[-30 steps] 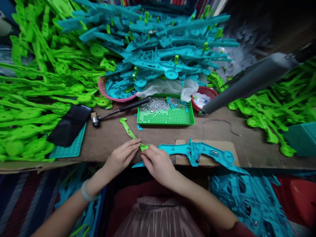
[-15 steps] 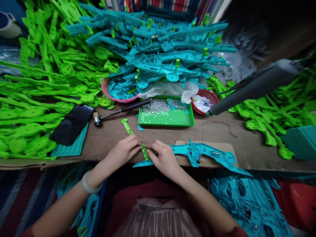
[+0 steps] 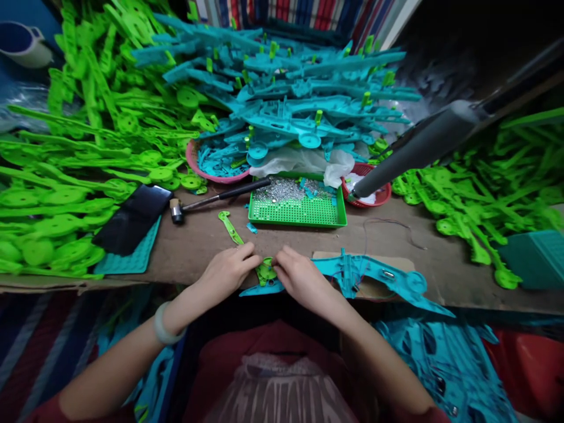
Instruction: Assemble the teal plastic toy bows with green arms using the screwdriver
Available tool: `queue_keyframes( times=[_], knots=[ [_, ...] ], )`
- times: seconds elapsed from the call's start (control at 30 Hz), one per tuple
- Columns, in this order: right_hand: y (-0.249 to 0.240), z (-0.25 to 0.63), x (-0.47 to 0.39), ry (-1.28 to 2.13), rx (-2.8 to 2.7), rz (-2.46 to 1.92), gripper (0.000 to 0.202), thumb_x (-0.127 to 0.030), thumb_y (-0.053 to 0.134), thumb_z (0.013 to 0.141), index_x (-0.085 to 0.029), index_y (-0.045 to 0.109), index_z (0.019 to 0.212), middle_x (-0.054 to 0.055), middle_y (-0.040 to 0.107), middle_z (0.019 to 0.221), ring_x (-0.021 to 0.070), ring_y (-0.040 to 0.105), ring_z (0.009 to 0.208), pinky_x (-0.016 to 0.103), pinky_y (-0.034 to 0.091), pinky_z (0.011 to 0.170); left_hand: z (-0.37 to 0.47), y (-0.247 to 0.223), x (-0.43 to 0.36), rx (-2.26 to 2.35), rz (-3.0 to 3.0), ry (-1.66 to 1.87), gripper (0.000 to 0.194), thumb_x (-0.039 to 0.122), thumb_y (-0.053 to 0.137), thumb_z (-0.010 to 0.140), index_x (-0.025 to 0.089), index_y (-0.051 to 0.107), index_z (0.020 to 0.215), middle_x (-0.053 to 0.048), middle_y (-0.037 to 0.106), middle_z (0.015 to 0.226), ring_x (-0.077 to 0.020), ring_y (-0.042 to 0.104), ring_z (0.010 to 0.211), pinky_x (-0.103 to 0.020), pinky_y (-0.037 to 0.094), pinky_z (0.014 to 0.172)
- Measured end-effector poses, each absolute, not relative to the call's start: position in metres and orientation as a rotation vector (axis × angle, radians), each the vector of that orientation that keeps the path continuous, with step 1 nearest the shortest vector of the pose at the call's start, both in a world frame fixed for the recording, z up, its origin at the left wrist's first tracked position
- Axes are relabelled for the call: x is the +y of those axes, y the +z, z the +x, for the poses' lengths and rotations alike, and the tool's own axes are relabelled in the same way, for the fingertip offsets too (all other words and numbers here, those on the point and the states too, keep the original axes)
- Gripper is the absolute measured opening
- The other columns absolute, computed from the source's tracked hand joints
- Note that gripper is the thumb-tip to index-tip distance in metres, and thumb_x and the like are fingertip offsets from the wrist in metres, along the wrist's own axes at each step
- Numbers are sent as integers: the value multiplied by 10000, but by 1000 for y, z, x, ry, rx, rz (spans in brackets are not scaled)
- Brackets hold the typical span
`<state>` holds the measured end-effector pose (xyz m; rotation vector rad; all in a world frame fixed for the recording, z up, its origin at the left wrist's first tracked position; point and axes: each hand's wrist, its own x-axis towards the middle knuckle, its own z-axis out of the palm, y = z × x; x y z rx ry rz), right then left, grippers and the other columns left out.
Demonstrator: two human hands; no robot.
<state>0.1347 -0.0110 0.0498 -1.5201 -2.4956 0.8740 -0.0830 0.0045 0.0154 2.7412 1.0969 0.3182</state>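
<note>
My left hand [image 3: 229,267] pinches the left side of a small green plastic part [image 3: 266,271] near the table's front edge. On that part's right side rest the closed fingers of my right hand [image 3: 299,277]. The green part lies over the left end of a long blue plastic frame [image 3: 374,269], which reaches right, past my right hand, with thin wires and a small metal piece on it. Another green piece [image 3: 230,228] lies just beyond my left hand. My fingertips partly hide the held part.
A green tray [image 3: 297,217] of small metal bits stands ahead, with a hammer [image 3: 220,197] left of it. Baskets [image 3: 215,176] flank the tray. Piles of green [image 3: 48,200] and blue parts [image 3: 282,88] surround the table. A grey rod [image 3: 414,147] slants in from the right.
A wider, rounded green piece now shows between my hands, where a narrow green end showed before. My hands have shifted slightly right and farther apart. The whole view has moved a little.
</note>
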Motion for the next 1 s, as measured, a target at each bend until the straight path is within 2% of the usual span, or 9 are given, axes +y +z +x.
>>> queue_keyframes(
  times=[0.13, 0.3, 0.4, 0.47, 0.6, 0.73, 0.83, 0.93, 1.0],
  knots=[
    [51, 134, -17, 881, -2488, -1443, 108, -182, 484, 1020, -169, 581, 975, 53, 590, 979, 167, 579, 835, 280, 399, 697, -82, 14, 4, 1056, 2797, 325, 186, 85, 502, 961, 206, 637, 920, -23, 537, 881, -167, 547, 746, -290, 410, 632],
    [40, 145, -23, 594, -2644, -1354, 169, -78, 468, 980, -167, 611, 979, 82, 560, 1019, 170, 525, 812, 281, 368, 664, -78, 23, 4, 1008, 2836, 274, 162, 101, 561, 951, 215, 646, 873, -34, 575, 901, -185, 583, 798, -310, 453, 682],
    [32, 158, -21, 534, -2597, -1297, 198, -76, 455, 984, -172, 627, 1003, 70, 549, 970, 179, 505, 834, 280, 381, 689, -69, 33, -4, 1060, 2832, 224, 137, 109, 557, 947, 195, 655, 904, -54, 606, 939, -197, 606, 820, -327, 475, 694],
    [29, 164, -19, 500, -2596, -1259, 212, -74, 450, 986, -176, 637, 989, 66, 547, 960, 181, 493, 846, 281, 385, 703, -59, 40, -13, 1149, 2812, 199, 103, 179, 561, 955, 168, 654, 915, -77, 608, 938, -223, 613, 833, -351, 490, 692],
    [29, 169, -15, 429, -2690, -1275, 198, -83, 491, 976, -164, 671, 961, 80, 542, 992, 187, 488, 868, 285, 379, 701, -33, 43, -29, 1447, 2766, 161, 276, 411, 633, 935, 139, 652, 889, -109, 610, 918, -281, 612, 872, -392, 511, 693],
    [31, 176, -11, 503, -2747, -1255, 244, -83, 505, 967, -180, 715, 1043, 77, 528, 975, 194, 496, 882, 288, 371, 697, -19, 38, -32, 1618, 2651, 202, 168, 315, 639, 928, 161, 620, 864, -99, 604, 888, -295, 594, 885, -404, 507, 688],
    [32, 186, -5, 701, -2717, -1174, 339, -71, 486, 967, -228, 707, 1171, 52, 519, 960, 168, 504, 843, 272, 390, 717, -18, 34, -31, 1569, 2580, 348, 74, 228, 569, 959, 166, 610, 956, -114, 621, 984, -295, 575, 937, -413, 506, 730],
    [31, 194, 2, 888, -2623, -1084, 361, -49, 455, 959, -213, 688, 1180, 46, 548, 960, 159, 537, 856, 272, 428, 766, -19, 29, -31, 1393, 2549, 471, 125, 136, 507, 977, 187, 611, 1027, -79, 650, 1030, -247, 581, 949, -386, 515, 798],
    [29, 199, 7, 1011, -2496, -1048, 294, -58, 481, 948, -185, 668, 1135, 47, 597, 967, 165, 571, 893, 282, 454, 802, -19, 26, -32, 1309, 2530, 516, 142, 122, 502, 981, 193, 615, 1027, -50, 658, 986, -217, 594, 918, -362, 524, 818]
  ],
)
